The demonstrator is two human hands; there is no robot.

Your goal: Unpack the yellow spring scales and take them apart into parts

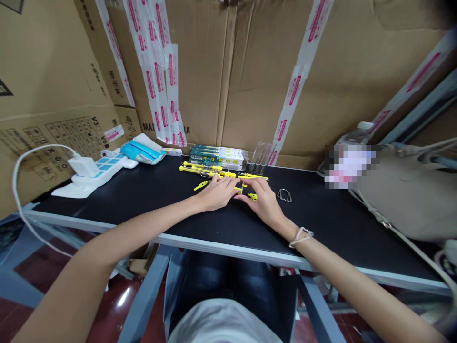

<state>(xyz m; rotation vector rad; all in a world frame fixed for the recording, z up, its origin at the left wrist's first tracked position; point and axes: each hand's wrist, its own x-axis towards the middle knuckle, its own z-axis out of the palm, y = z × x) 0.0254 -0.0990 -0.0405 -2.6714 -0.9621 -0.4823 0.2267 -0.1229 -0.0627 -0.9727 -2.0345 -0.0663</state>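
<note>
My left hand (219, 194) is closed around a slim yellow pen (238, 190), most of which its fingers hide. At the pen's right end, the thumb and fingers of my right hand (262, 199) are pinched together on it. A small yellow clip-like piece (253, 196) shows by the right palm. Beyond the left hand lie several yellow pens (202, 167), and another yellow pen (255, 176) is just past the right fingers. A loose yellow piece (201, 185) rests left of my left hand.
Behind the pens stand stacked pen boxes (217, 157) and clear sleeves (260, 157). A bent metal ring (284, 195) lies to the right. Leftward are a blue tissue pack (143, 151) and a power strip (102, 169); rightward, a bottle (359, 133) and a beige bag (396, 195). Cardboard walls the back.
</note>
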